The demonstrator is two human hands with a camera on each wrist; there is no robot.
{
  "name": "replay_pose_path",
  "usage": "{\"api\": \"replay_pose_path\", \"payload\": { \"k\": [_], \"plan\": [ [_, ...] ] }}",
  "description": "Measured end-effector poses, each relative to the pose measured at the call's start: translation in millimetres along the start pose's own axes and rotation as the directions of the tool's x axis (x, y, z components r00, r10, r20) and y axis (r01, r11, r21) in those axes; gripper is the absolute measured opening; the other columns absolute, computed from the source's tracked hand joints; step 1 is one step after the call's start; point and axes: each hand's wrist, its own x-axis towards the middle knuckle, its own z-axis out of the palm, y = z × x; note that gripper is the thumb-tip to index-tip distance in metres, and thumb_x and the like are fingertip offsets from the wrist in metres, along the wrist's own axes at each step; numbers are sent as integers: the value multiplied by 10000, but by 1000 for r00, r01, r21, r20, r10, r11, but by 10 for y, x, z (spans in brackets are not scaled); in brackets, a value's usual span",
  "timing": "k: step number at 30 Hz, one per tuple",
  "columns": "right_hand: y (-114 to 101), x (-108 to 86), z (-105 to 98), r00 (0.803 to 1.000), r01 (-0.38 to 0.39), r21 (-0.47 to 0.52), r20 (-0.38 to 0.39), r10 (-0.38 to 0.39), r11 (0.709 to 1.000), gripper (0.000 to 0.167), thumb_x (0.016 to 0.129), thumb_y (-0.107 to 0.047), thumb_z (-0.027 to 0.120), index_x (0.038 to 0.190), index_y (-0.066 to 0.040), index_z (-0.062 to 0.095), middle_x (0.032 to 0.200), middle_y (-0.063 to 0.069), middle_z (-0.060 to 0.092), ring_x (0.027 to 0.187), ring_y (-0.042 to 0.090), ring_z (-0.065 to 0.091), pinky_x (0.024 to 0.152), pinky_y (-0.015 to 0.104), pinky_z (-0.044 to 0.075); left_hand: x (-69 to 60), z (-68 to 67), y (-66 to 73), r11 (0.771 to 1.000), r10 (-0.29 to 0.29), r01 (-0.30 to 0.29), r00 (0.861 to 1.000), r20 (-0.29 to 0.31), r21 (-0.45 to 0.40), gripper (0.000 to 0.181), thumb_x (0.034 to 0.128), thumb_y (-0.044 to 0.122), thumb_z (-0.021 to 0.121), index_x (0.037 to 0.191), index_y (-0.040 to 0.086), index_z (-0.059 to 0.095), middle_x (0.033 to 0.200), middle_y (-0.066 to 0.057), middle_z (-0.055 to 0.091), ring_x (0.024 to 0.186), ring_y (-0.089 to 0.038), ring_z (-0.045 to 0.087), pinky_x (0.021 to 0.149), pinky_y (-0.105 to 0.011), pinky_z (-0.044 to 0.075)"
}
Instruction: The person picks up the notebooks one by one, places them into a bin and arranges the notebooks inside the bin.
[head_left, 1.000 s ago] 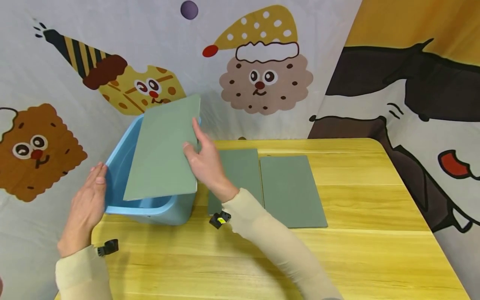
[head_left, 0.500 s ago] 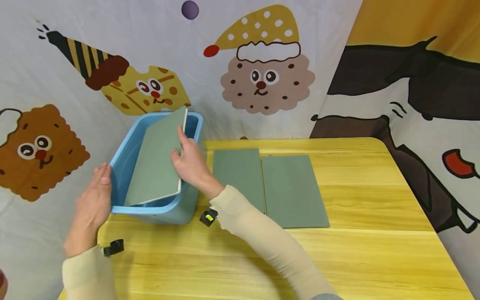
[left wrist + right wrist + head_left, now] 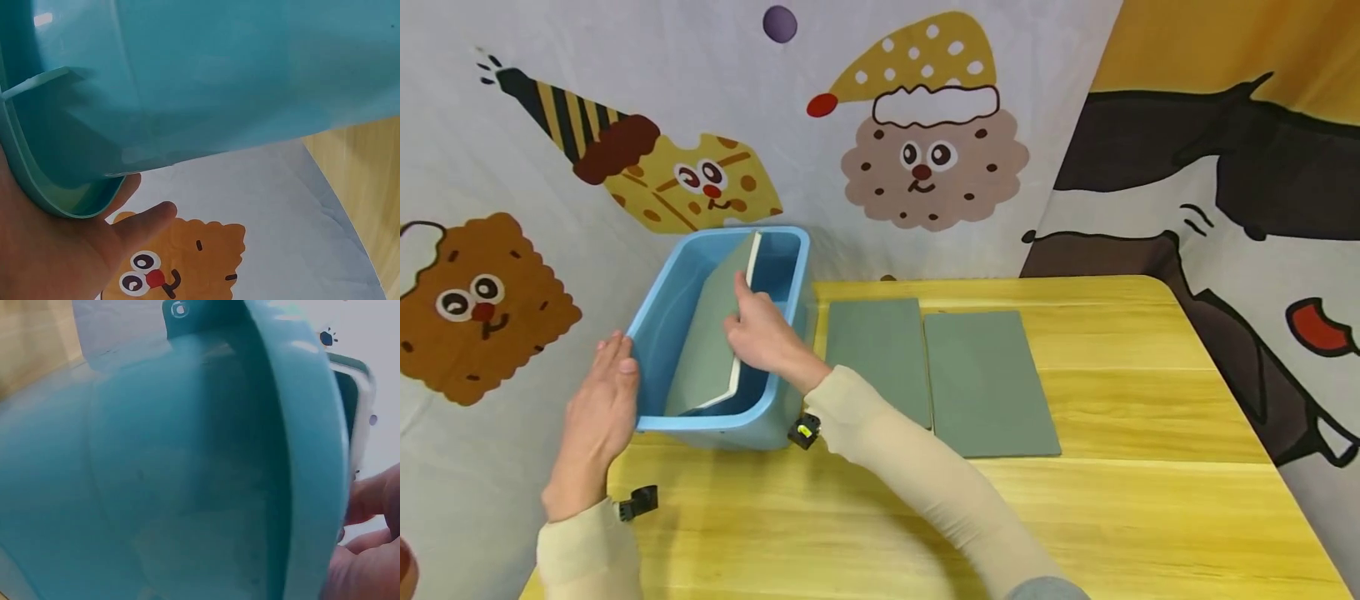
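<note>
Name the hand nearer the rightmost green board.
Right. The right hand holds another board in the bin, left of the rightmost board; the left hand is farther left, at the rim.

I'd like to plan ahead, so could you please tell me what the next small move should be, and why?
The right hand should probably lower the green book a little deeper into the blue bin: the book is tilted inside, the fingers hold it by its edge, and the left hand rests against the bin.

Cartoon-printed backdrop (image 3: 700, 67) behind wooden table (image 3: 1150, 525)
</note>
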Motion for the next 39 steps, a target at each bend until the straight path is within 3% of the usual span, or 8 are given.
{"api": "replay_pose_path", "payload": {
  "k": [12, 15, 17, 19, 20, 22, 30, 39],
  "plan": [
    [16, 113, -1, 992, -74, -108, 90, 84, 991, 751, 1059, 7, 456, 1658, -59, 9, 526, 41, 407, 396, 101, 238, 394, 234, 263, 55, 51, 45, 1000, 10, -10, 1000, -13, -19, 775, 1119, 522, 81, 1609, -67, 206, 1695, -247, 129, 1571, -438, 55, 1208, -684, 93],
    [13, 117, -14, 992, -56, -137, 107, 71, 989, 770, 1050, 0, 474, 1665, -90, 20, 1072, 138, 709, 602, 83, 471, 525, 200, 368, 73, 63, 53, 1000, 3, -3, 1000, -15, -16, 783, 1116, 534, 82, 1612, -60, 201, 1697, -242, 126, 1573, -432, 52, 1204, -691, 97],
    [11, 93, -36, 994, -38, -158, 96, 54, 987, 763, 1050, -34, 491, 1673, -130, 62, 1552, 147, 486, 1004, 81, 604, 705, 195, 421, 88, 76, 54, 1000, -2, 2, 1000, -16, -15, 790, 1112, 545, 84, 1614, -54, 198, 1699, -236, 122, 1572, -433, 53, 1197, -702, 101],
    [9, 43, -71, 998, -12, -181, 62, 24, 983, 731, 1056, -85, 498, 1675, -176, 121, 1727, 55, 156, 1407, 93, 424, 848, 230, 428, 98, 81, 57, 1000, -12, 12, 1000, -11, -15, 784, 1112, 545, 88, 1619, -46, 189, 1703, -226, 111, 1573, -431, 47, 1195, -707, 97],
    [13, 8, -95, 999, 3, -197, 39, 5, 980, 701, 1064, -120, 495, 1673, -194, 157, 1732, 31, 138, 1518, 100, 272, 915, 246, 411, 102, 83, 54, 1000, -17, 17, 1000, -8, -14, 780, 1113, 543, 90, 1621, -41, 184, 1705, -221, 105, 1574, -428, 41, 1193, -710, 93],
    [32, -82, -155, 999, 28, -222, -12, -32, 975, 658, 1069, -181, 493, 1665, -224, 219, 1727, -15, 165, 1551, 124, 234, 964, 304, 419, 102, 83, 45, 1000, -25, 25, 1000, 0, -15, 767, 1115, 535, 95, 1626, -31, 174, 1707, -218, 102, 1575, -426, 35, 1188, -719, 89],
    [294, -619, -557, 980, 106, -270, -134, -146, 957, 603, 1069, -326, 511, 1633, -188, 347, 1685, 26, 306, 1515, 276, 350, 1200, 543, 314, 7, 40, -24, 999, -41, 41, 999, -13, -23, 726, 1130, 503, 147, 1623, -27, 201, 1700, -227, 136, 1573, -422, 53, 1132, -781, 108],
    [922, -1255, -1281, 964, -22, -446, -247, -99, 895, 660, 1077, -420, 522, 1637, -134, 320, 1663, 115, 322, 1479, 354, 384, 1161, 592, 355, -17, 55, -70, 1000, 3, -3, 999, -40, -11, 685, 1145, 445, 191, 1606, -60, 230, 1682, -266, 170, 1572, -429, 67, 1186, -716, 101]
  ]
}}
